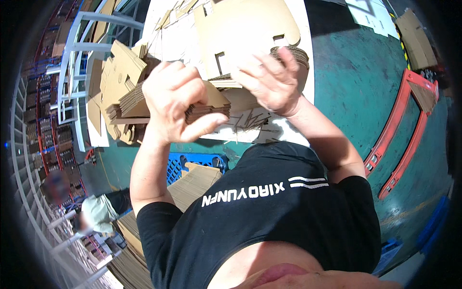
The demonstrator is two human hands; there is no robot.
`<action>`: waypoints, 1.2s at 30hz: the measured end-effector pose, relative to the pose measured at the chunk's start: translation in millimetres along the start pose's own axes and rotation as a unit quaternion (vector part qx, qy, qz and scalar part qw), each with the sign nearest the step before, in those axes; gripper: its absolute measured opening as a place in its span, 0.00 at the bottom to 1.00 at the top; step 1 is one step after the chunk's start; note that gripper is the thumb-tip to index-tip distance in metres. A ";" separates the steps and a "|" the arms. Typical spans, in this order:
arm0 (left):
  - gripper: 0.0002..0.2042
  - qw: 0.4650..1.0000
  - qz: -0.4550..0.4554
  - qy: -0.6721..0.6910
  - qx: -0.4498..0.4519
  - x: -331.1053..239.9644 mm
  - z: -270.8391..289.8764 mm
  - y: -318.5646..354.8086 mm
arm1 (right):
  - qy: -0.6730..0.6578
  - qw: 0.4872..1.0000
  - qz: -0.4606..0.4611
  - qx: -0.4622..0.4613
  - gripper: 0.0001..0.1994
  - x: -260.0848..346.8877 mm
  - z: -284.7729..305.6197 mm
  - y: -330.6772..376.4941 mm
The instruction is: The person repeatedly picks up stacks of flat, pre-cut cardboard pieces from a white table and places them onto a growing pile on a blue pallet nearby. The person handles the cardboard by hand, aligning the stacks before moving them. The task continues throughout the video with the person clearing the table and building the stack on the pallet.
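Hovering with both bare hands above a white-topped worktable (180,43). Held the left hand (175,101) with fingers curled inward and thumb stretched out to the right, over a low stack of small brown corrugated cardboard pieces (214,103); could not tell whether gripping or touching any of it. Spread the right hand (272,82), somewhat blurred, wide, with fingers apart and aimed up and to the left.

Found the small stack lying flat near the table's front edge, partly hidden by the left hand, with layered edges facing the body and visible length running roughly side to side. Saw beyond it a large flat tan cardboard sheet with rectangular slots (250,29), with slotted side toward the body and a rounded corner to the right; could not tell the full long axis, with the far end cut off above.

Noticed just beside the right hand a thick pile of round-ended brown cardboard (298,55), and left of the left hand a stack of slotted brown cardboard (127,62), with a corner pointing away from the body. Spotted thin brown cardboard strips (248,120) strewn at the near edge, pointing various ways.
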State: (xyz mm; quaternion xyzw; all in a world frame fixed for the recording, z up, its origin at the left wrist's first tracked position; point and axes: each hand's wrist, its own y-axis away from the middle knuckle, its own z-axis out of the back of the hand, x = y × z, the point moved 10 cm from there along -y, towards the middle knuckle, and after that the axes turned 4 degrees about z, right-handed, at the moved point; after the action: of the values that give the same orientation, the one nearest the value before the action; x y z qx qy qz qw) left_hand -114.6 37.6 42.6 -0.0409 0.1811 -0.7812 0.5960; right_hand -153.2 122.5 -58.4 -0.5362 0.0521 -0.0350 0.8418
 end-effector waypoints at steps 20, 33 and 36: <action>0.22 0.995 -0.076 0.005 -0.057 -18.2 4.4 13.6 | 0.095 0.940 -0.212 0.252 0.07 -18.9 -30.7 -39.1; 0.23 0.990 -0.049 -0.005 -0.135 -10.5 12.0 17.5 | -0.303 0.863 -0.401 0.041 0.62 -45.7 39.2 115.1; 0.22 0.985 -0.050 -0.032 -0.163 -7.6 5.1 14.4 | -0.365 0.747 -0.555 0.034 0.31 -13.4 14.7 165.1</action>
State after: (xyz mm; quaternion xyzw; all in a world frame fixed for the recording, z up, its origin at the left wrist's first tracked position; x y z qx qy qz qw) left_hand -97.8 40.3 43.7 -0.1711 0.2846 -0.7688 0.5466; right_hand -164.1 207.0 -201.1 -0.4132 -0.5668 -0.2996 0.6467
